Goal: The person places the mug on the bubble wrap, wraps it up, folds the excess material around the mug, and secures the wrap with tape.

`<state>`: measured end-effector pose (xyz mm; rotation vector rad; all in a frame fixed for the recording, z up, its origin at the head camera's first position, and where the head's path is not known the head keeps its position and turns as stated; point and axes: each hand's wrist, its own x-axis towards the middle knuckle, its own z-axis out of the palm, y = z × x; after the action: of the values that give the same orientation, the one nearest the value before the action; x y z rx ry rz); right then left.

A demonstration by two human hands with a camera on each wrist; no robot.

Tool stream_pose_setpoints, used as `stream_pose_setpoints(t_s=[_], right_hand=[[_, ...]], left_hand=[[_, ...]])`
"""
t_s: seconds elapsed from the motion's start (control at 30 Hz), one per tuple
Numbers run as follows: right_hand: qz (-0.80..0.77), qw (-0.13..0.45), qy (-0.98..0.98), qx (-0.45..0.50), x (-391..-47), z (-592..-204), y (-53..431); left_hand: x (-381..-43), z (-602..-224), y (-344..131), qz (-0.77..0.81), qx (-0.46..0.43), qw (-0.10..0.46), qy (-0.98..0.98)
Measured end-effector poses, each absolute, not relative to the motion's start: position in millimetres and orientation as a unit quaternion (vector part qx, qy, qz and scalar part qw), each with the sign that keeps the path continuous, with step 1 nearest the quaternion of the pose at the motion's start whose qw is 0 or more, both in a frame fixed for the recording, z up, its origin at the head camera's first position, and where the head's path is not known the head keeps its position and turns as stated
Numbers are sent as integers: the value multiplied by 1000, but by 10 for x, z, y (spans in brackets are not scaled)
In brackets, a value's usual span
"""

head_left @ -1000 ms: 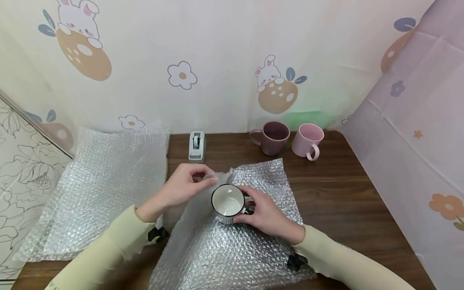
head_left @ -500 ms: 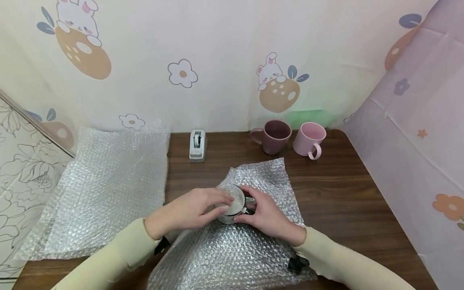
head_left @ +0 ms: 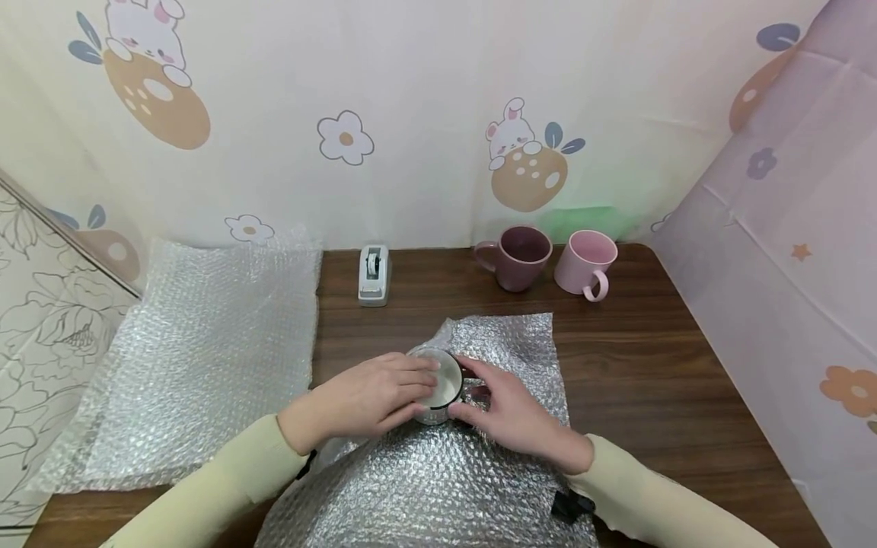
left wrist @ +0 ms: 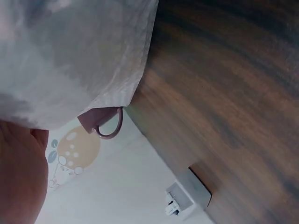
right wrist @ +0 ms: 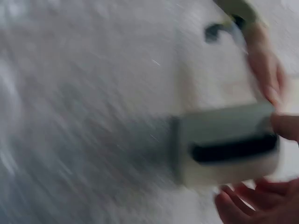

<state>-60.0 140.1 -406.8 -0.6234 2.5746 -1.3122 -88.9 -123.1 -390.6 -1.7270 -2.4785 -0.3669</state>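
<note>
A white enamel-look mug (head_left: 448, 378) with a black rim stands on a sheet of bubble wrap (head_left: 438, 472). My right hand (head_left: 507, 415) grips it from the handle side, thumb at the front and fingers behind. In the right wrist view the mug's black handle (right wrist: 233, 150) faces the camera, between those fingers. My left hand (head_left: 373, 396) lies over the mug's mouth, its fairly straight fingers pressing the lifted left part of the wrap against it. That wrap (left wrist: 84, 60) fills the upper left of the left wrist view and hides the mug there.
Behind stand a dark mauve mug (head_left: 517, 262) and a pink mug (head_left: 582, 266). A white tape dispenser (head_left: 373, 275) sits at the back centre of the wooden table (head_left: 637, 380). More bubble wrap (head_left: 219, 365) lies flat on the left. A patterned curtain (head_left: 411, 76) hangs behind.
My left hand has gone from pinching the wrap's edge left of the mug to lying over its mouth. The wrap sheet has shifted and creased, and my right hand has moved slightly right.
</note>
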Motion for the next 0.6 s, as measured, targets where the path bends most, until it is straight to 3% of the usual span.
stream_pose_setpoints(t_s=[0.13, 0.37, 0.6], right_hand=[[-415, 69, 886, -196, -737, -3967, 1674], [-355, 10, 930, -93, -1041, -3942, 2236], [-451, 115, 885, -30, -1192, -4115, 2374]], left_hand=[[-873, -3962, -1221, -108, -568, 79, -812], [-833, -4043, -1162, -115, -561, 137, -808], [-828, -4071, -1175, -125, -550, 140, -814]])
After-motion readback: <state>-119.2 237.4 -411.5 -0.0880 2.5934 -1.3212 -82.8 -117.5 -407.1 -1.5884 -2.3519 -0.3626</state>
